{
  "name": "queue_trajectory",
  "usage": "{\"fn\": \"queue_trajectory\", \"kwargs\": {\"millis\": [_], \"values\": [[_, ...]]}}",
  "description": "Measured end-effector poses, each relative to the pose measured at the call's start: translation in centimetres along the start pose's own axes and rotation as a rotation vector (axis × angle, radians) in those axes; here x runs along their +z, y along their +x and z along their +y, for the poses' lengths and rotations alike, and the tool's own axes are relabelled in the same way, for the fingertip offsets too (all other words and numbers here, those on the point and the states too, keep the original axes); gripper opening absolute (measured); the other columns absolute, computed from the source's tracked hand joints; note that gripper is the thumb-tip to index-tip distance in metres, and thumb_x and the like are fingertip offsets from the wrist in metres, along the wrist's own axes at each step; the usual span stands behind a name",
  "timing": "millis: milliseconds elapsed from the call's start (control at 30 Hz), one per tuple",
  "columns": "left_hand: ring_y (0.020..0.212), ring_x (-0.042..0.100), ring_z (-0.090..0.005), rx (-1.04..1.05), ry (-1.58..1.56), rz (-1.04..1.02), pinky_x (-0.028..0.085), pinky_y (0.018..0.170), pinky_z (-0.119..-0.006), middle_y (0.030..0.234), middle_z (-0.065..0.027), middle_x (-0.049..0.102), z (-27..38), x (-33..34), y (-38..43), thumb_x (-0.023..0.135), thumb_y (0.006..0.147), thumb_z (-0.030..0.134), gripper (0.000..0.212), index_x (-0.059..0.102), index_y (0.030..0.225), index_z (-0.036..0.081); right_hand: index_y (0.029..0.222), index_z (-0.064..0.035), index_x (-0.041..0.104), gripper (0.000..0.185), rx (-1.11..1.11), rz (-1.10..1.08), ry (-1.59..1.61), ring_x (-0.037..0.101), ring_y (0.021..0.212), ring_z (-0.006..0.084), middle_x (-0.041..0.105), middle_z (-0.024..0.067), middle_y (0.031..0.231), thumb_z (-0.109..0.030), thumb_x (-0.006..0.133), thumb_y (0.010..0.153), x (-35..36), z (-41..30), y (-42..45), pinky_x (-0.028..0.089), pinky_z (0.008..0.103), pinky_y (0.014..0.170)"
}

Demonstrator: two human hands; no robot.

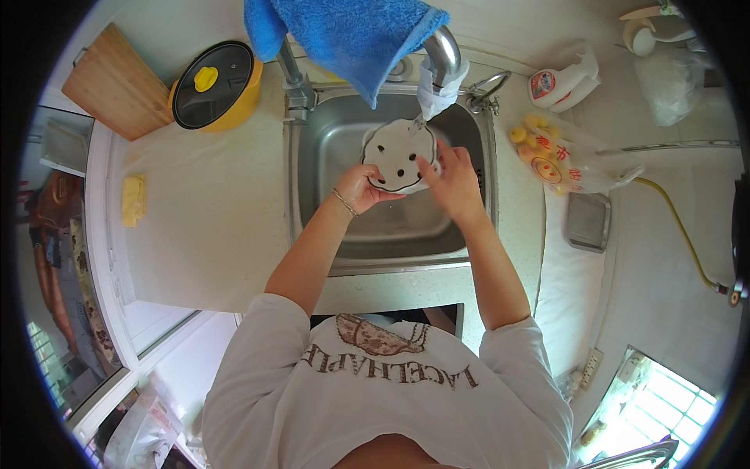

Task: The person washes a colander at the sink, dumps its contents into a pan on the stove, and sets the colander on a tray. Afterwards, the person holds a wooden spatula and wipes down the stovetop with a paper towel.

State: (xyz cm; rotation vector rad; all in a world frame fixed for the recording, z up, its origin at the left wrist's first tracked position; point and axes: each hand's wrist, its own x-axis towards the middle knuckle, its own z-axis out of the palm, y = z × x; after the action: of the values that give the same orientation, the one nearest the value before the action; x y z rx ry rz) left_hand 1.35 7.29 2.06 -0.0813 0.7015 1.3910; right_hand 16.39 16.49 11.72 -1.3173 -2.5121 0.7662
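A white plate (391,161) with a dark wavy rim and black spots is tilted over the stainless steel sink (351,237). My left hand (362,186) grips its lower left edge, thumb on the face and fingers beneath. At the plate's right edge is my right hand (457,182), slightly blurred, its thumb over the face and the other fingers around the rim; I cannot tell how firmly it holds. Water runs onto the plate's upper part from the metal faucet (442,50), whose mouth is wrapped in white cloth (439,97).
A blue towel (351,41) drapes over the faucet. Left on the counter are a yellow pot (217,88), a wooden cutting board (117,85) and a yellow cloth (134,199). To the right sit spray bottles (562,82), a plastic bag of yellow fruit (551,152) and a metal tray (588,221).
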Motion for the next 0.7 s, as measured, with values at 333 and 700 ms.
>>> {"fn": "queue_trajectory", "kwargs": {"millis": [333,700], "values": [[0.100,0.052,-0.0343,-0.481,-0.023,0.080,0.046,0.085,-0.045,0.113,-0.0194,0.048,-6.9,-2.3,-2.4,0.039,0.085,0.035,0.048,0.037,0.120,0.004,0.122,-0.0063,0.033,0.053,0.954,-0.809,1.129,0.047,0.102,0.0338,0.039,0.0169,0.120,-0.039,0.039,0.081,4.3,7.7,-2.5,0.045,0.0480,0.080],[0.101,0.052,-0.0300,-0.399,0.015,0.159,0.048,0.082,-0.045,0.115,-0.0145,0.048,-4.8,0.1,-1.1,0.034,0.086,0.050,0.054,0.039,0.122,0.011,0.117,-0.0039,0.037,0.049,0.918,-0.703,1.268,0.048,0.099,0.0356,0.040,0.0191,0.115,-0.035,0.035,0.079,2.7,6.8,0.0,0.043,0.0505,0.080]]}}
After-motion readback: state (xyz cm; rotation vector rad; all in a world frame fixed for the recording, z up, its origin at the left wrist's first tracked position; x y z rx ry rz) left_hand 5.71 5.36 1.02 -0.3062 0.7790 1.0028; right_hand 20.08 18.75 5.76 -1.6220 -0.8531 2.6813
